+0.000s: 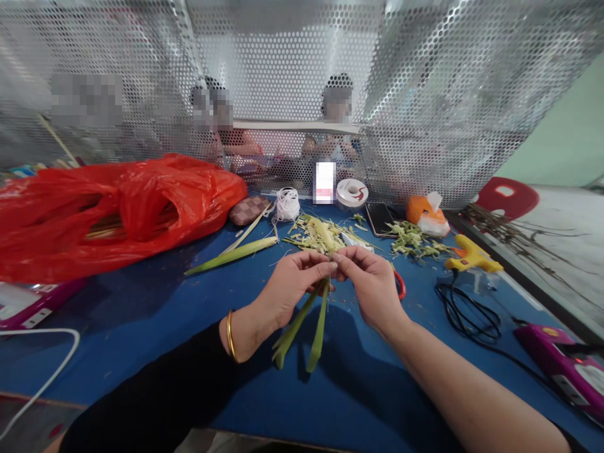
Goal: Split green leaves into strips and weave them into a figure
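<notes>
Dark phone [380, 220] lying flat, orange-and-white tissue pack [419, 211] to its right, checkered pouch [250, 210] well to its left, perforated screen [283, 69] behind it, red chair [525, 200] farther right.

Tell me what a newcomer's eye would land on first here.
Likely first is the big, glossy red plastic bag sprawled over the left of the blue tabletop. Next come the two hands, left and right, meeting at the centre on a green leaf bundle whose strips hang down. The bright yellow glue gun stands out on the right.
</notes>
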